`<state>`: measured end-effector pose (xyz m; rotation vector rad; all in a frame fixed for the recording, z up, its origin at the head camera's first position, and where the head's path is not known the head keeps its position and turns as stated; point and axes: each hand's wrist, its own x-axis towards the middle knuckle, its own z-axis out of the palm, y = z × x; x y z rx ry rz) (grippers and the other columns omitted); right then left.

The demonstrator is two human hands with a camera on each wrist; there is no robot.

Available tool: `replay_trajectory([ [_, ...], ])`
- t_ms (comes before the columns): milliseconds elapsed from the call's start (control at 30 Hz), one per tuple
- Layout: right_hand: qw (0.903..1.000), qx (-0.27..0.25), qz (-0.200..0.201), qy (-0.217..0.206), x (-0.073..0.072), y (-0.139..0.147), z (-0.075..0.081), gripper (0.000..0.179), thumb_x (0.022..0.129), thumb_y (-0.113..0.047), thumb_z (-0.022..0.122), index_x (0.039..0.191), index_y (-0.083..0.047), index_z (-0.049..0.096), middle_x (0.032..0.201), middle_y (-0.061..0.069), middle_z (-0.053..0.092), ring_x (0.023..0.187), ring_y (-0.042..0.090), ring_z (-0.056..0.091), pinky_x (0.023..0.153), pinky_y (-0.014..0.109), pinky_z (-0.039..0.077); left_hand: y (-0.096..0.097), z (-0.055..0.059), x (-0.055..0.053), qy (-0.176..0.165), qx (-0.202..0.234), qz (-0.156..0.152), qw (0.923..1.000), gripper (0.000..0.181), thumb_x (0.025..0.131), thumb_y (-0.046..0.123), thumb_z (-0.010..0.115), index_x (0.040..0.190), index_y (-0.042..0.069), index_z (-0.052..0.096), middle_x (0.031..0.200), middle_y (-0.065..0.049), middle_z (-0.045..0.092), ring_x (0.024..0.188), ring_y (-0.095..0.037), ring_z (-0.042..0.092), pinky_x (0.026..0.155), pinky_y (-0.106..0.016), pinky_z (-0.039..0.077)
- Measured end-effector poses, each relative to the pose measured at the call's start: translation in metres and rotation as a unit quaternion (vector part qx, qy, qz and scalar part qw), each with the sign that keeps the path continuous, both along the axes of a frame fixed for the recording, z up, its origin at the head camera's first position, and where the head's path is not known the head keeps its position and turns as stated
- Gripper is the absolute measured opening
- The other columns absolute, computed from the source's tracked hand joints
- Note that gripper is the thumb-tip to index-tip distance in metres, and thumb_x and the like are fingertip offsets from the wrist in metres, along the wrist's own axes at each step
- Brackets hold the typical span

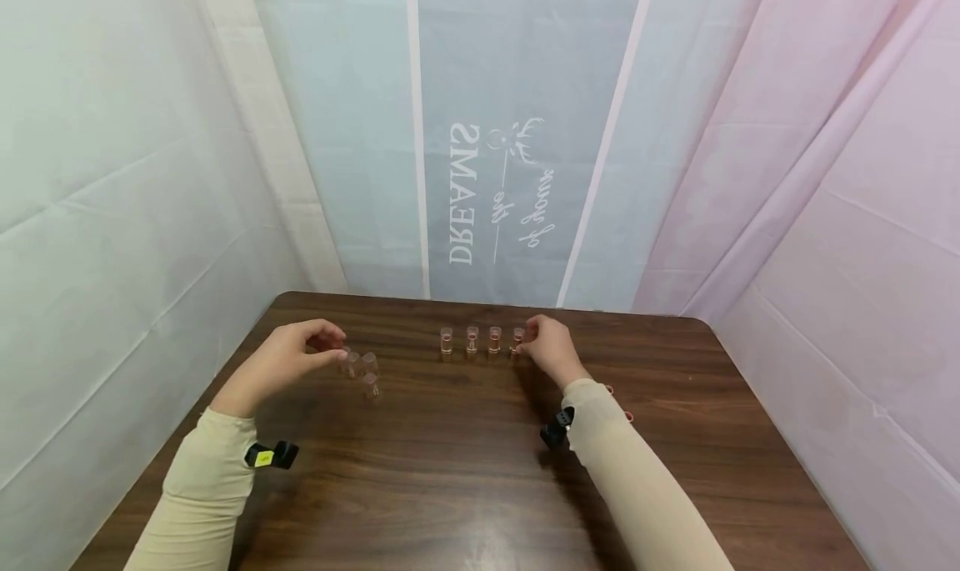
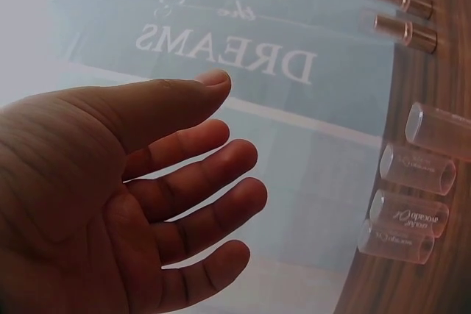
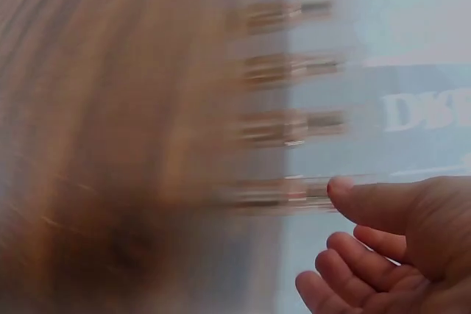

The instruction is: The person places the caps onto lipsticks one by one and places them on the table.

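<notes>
Gold lipstick tubes (image 1: 446, 343) with clear upper parts stand upright in a row near the table's back edge. My right hand (image 1: 551, 348) is at the rightmost lipstick tube (image 1: 517, 338). In the right wrist view its thumb overlaps that tube's top, and the other fingers are loosely bent below; whether they touch is unclear. My left hand (image 1: 288, 356) is at the left, fingers loosely curved and palm bare. Just beside its fingertips stand several clear lipstick caps (image 1: 371, 385). Printed lettering shows on one clear cap (image 2: 409, 213) in the left wrist view.
Small red-rimmed things (image 1: 628, 417) peek out behind my right sleeve, mostly hidden. The brown wooden table (image 1: 450, 454) meets a hanging blue cloth (image 1: 487, 96) with lettering at its back edge. White cloth walls (image 1: 112, 179) stand at both sides.
</notes>
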<state>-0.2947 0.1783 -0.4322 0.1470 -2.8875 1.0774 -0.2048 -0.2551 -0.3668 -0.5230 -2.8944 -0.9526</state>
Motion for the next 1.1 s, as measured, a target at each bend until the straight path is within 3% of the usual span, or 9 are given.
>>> replay_trajectory([
  [100,0.9996,0.0,0.007,0.029,0.011,0.006,0.029,0.05,0.09,-0.013,0.079,0.134,0.001,0.061,0.13,0.019,0.066,0.118,0.036,0.063,0.099,0.05,0.051,0.004,0.0,0.001,0.003,0.003,-0.004,1.0,0.029,0.097,0.034,0.073,0.117,0.013,0.069,0.104,0.001,0.072,0.097,-0.017,0.066,0.082,-0.04,0.054],
  [200,0.9959,-0.007,0.02,0.088,0.029,0.017,0.053,0.042,0.094,-0.018,0.076,0.131,-0.002,0.064,0.127,0.017,0.068,0.116,0.034,0.064,0.098,0.049,0.052,0.01,-0.002,0.001,0.004,0.006,-0.01,0.9999,0.027,0.096,0.032,0.074,0.116,0.014,0.069,0.102,0.002,0.071,0.096,-0.016,0.066,0.081,-0.038,0.055],
  [333,0.9842,-0.034,0.023,0.172,0.06,0.039,0.067,0.029,0.097,-0.022,0.073,0.122,-0.007,0.07,0.114,0.01,0.071,0.102,0.026,0.067,0.087,0.043,0.056,0.019,-0.006,0.002,0.009,0.006,-0.02,0.9997,0.023,0.096,0.028,0.075,0.115,0.015,0.07,0.101,0.003,0.071,0.093,-0.015,0.066,0.079,-0.035,0.056],
  [567,0.9675,-0.054,0.004,0.247,0.11,0.079,0.052,0.019,0.097,-0.02,0.074,0.113,-0.011,0.073,0.104,0.0,0.071,0.085,0.011,0.065,0.075,0.015,0.052,0.036,-0.006,0.006,0.002,-0.004,-0.045,0.999,0.02,0.096,0.026,0.075,0.112,0.017,0.069,0.101,0.004,0.069,0.093,-0.014,0.065,0.079,-0.038,0.054],
  [700,0.9622,-0.077,-0.007,0.261,0.126,0.094,0.039,0.015,0.096,-0.014,0.075,0.11,-0.011,0.074,0.103,0.0,0.072,0.086,0.007,0.063,0.074,0.01,0.049,0.045,-0.006,0.009,0.008,-0.02,-0.043,0.9989,0.021,0.096,0.025,0.075,0.113,0.015,0.069,0.103,0.004,0.069,0.094,-0.015,0.064,0.081,-0.039,0.054],
  [900,0.956,-0.114,-0.009,0.27,0.13,0.101,0.028,0.016,0.095,-0.01,0.075,0.11,-0.012,0.075,0.105,0.002,0.073,0.087,0.006,0.062,0.072,0.01,0.049,0.051,-0.005,0.01,0.009,-0.012,-0.042,0.999,0.021,0.095,0.023,0.076,0.114,0.015,0.069,0.103,0.003,0.069,0.091,-0.014,0.064,0.08,-0.038,0.055],
  [1100,0.9499,-0.121,-0.01,0.288,0.124,0.103,0.029,0.019,0.093,-0.007,0.076,0.112,-0.008,0.075,0.108,0.007,0.073,0.089,0.004,0.062,0.073,0.008,0.047,0.049,-0.007,0.008,0.027,-0.013,-0.036,0.9989,0.022,0.094,0.023,0.077,0.114,0.016,0.069,0.103,0.002,0.07,0.091,-0.013,0.065,0.079,-0.037,0.055],
])
